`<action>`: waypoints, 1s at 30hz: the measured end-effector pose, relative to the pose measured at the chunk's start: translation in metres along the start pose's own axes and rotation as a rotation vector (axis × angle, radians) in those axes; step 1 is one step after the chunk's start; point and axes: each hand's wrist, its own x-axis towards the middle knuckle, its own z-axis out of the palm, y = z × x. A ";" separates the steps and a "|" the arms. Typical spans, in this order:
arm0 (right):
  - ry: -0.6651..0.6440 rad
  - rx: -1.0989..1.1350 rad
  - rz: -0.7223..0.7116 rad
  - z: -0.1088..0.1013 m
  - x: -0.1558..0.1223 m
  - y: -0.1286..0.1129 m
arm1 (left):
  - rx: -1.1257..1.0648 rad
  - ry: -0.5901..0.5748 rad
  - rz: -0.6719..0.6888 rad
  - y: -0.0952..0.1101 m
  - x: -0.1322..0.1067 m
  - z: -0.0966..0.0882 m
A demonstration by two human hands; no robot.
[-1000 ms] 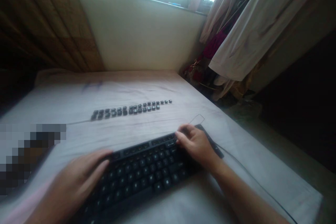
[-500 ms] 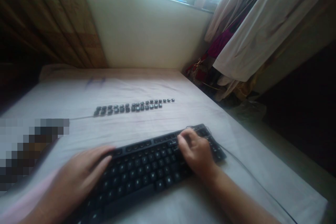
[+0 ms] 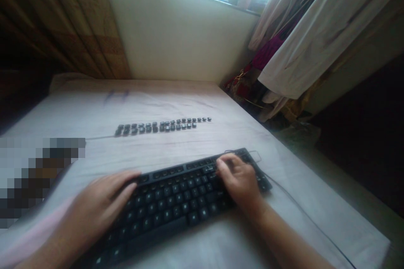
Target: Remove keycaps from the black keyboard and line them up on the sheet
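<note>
A black computer keyboard [image 3: 170, 199] lies slanted on the pale sheet. The top row of key positions looks bare of caps. My left hand [image 3: 97, 206] grips its left end, thumb on the near side and fingers over the far edge. Over the keyboard's right part, my right hand [image 3: 238, 176] is closed in a pinch, fingertips close to the keys; what they hold, if anything, is hidden. A thin wire loop [image 3: 256, 152] shows just beyond the keyboard's far right corner. Farther back, loose keycaps [image 3: 167, 126] stand in two rows on the sheet.
A cable [image 3: 303, 206] runs from the keyboard along the right side of the bed [image 3: 315, 176]. A thin cord [image 3: 101, 138] leads left from the keycaps toward a blurred-out patch. Hanging clothes [image 3: 293, 59] are at the right, a curtain [image 3: 104, 29] at the left.
My right hand has shifted very slightly right over the keyboard, still pinched. The view has moved a little. The left hand keeps its grip, and the keycap rows look the same.
</note>
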 end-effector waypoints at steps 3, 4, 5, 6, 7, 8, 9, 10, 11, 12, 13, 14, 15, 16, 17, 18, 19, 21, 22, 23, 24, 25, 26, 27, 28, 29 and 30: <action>0.003 -0.007 0.006 0.001 -0.001 0.000 | 0.002 0.001 -0.007 -0.001 -0.001 0.001; 0.020 -0.006 -0.020 0.002 -0.003 0.000 | 0.001 0.002 -0.009 -0.001 0.000 0.001; 0.037 0.000 -0.058 0.002 -0.005 0.000 | 0.000 0.004 -0.009 0.000 0.000 0.001; 0.051 0.008 -0.101 0.003 -0.007 0.000 | -0.002 0.006 -0.008 0.000 0.000 0.001; 0.059 0.018 -0.139 0.003 -0.008 0.001 | -0.003 0.009 -0.005 0.000 0.001 0.001; 0.061 0.029 -0.165 0.003 -0.010 0.002 | -0.004 0.009 -0.001 0.001 0.001 0.000; 0.062 0.037 -0.175 0.003 -0.010 0.002 | -0.004 0.009 0.001 0.000 0.000 0.000; 0.061 0.043 -0.172 0.002 -0.010 0.003 | -0.003 0.007 0.003 0.000 0.000 0.000; 0.057 0.046 -0.158 0.001 -0.010 0.004 | -0.001 0.003 0.003 -0.001 -0.001 0.001; 0.049 0.047 -0.145 0.000 -0.009 0.005 | 0.001 -0.001 0.002 -0.002 -0.002 0.001; 0.036 0.050 -0.135 -0.002 -0.007 0.006 | 0.002 -0.003 0.001 -0.002 -0.003 0.002; 0.011 0.053 -0.127 -0.003 -0.006 0.006 | 0.004 -0.005 -0.003 -0.003 -0.003 0.002; -0.025 0.055 -0.117 -0.005 -0.004 0.006 | 0.004 -0.007 -0.008 -0.003 -0.003 0.003; -0.067 0.056 -0.106 -0.006 -0.002 0.006 | 0.002 -0.010 -0.013 -0.003 -0.003 0.003; -0.111 0.057 -0.090 -0.008 0.000 0.006 | 0.000 -0.013 -0.017 -0.003 -0.003 0.003; -0.153 0.057 -0.074 -0.009 0.002 0.005 | -0.002 -0.015 -0.019 -0.002 -0.003 0.002; -0.192 0.056 -0.055 -0.010 0.004 0.005 | -0.004 -0.016 -0.021 -0.001 -0.002 0.002; -0.244 0.053 -0.027 -0.010 0.007 0.005 | -0.009 -0.011 -0.023 0.000 -0.001 0.000; -0.256 0.052 -0.019 -0.009 0.008 0.005 | -0.012 -0.007 -0.023 0.001 -0.001 0.000; -0.256 0.052 -0.014 -0.008 0.009 0.005 | -0.013 -0.002 -0.023 0.001 -0.001 0.000; -0.242 0.055 -0.009 -0.007 0.008 0.005 | -0.013 0.001 -0.021 0.001 -0.001 0.000; -0.218 0.058 -0.003 -0.005 0.007 0.005 | -0.011 0.000 -0.020 0.000 -0.001 0.000; -0.185 0.061 0.000 -0.004 0.005 0.005 | -0.009 -0.004 -0.019 0.000 -0.001 0.000; -0.154 0.059 0.001 -0.002 0.003 0.004 | -0.006 -0.009 -0.019 -0.001 -0.002 0.000; -0.129 0.052 0.002 -0.001 0.001 0.004 | -0.003 -0.015 -0.020 -0.001 -0.002 0.001; -0.116 0.042 0.007 0.000 0.000 0.003 | -0.001 -0.018 -0.022 -0.001 -0.002 0.001; -0.111 0.029 0.014 0.000 -0.001 0.003 | 0.000 -0.019 -0.024 -0.001 -0.002 0.001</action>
